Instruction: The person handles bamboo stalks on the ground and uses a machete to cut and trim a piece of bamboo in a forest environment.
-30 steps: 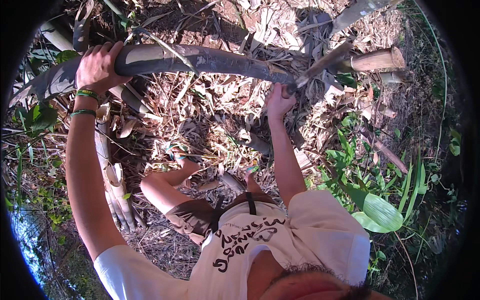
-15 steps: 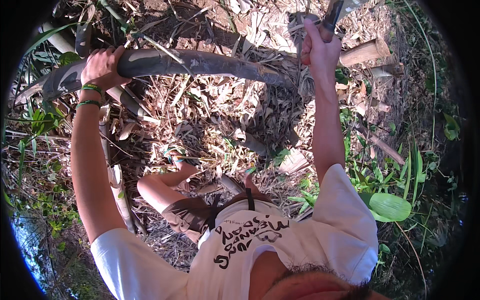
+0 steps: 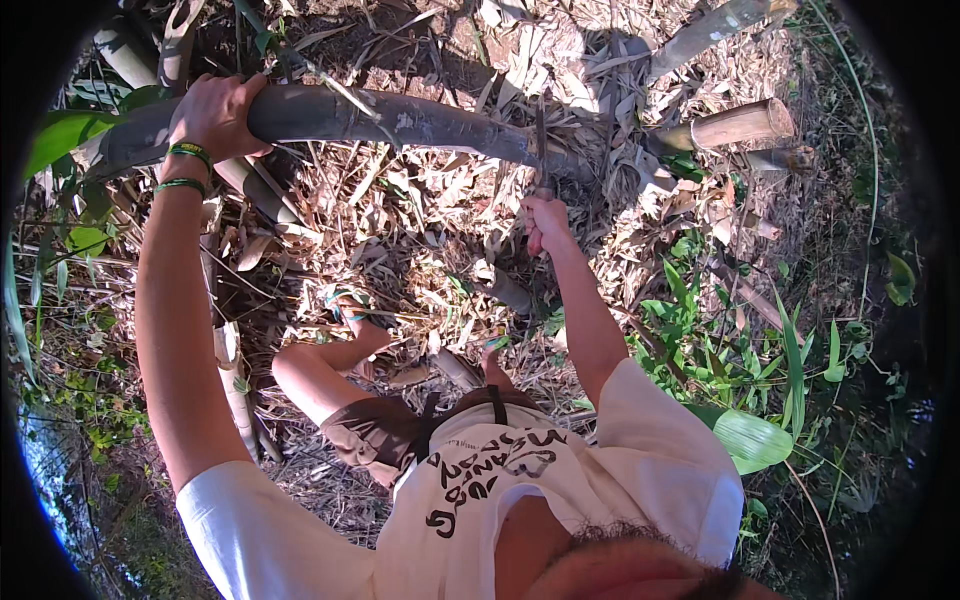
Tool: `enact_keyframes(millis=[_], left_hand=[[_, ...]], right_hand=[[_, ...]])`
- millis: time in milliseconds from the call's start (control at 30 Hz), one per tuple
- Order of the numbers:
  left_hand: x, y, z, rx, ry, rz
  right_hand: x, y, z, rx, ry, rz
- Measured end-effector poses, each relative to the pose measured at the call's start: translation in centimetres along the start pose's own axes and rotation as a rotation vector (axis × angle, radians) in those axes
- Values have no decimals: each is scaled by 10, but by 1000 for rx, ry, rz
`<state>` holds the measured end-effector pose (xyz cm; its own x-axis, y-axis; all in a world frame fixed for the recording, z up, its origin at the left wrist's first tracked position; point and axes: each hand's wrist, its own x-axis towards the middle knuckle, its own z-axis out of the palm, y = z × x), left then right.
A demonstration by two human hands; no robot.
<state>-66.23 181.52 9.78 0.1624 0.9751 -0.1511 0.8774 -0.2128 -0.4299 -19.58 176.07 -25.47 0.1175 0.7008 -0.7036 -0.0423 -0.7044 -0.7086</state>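
A thick dark bamboo stalk [image 3: 400, 118] runs across the upper part of the view, bent down from the left. My left hand [image 3: 215, 112] grips it from above near its left end; green bands circle that wrist. My right hand [image 3: 543, 222] is closed on the handle of a long knife [image 3: 541, 150], whose blade points up and meets the stalk near its right end. My bare legs stand below on dry leaves.
A pale cut bamboo stump [image 3: 735, 125] lies at the upper right, another cut stalk [image 3: 715, 28] above it. Dry leaf litter [image 3: 420, 250] covers the ground. Green plants [image 3: 750, 360] grow at the right, more stalks [image 3: 125, 55] at the upper left.
My right hand swung the knife up high at the right, then came down; the blade now rests against the stalk. The left hand has kept its grip on the stalk.
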Motion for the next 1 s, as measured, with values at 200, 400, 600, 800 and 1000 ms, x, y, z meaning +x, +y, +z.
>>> enact_keyframes(millis=[200,400,600,800,1000], left_hand=[[4,4,-24,8,1,-6],[3,-3,-7,38,46,42],[8,10,-8,-33,30,39],[14,-7,-20,9,-38,9],[11,7,-5,30,25,3]], right_hand=[[-130,-279,-39,112,115,-838],[-218,-332,-26,611,100,-1538],[-9,48,-3,-329,138,-56],[-30,-57,-12,-188,49,-179],[-170,-332,-22,201,-80,-1159]])
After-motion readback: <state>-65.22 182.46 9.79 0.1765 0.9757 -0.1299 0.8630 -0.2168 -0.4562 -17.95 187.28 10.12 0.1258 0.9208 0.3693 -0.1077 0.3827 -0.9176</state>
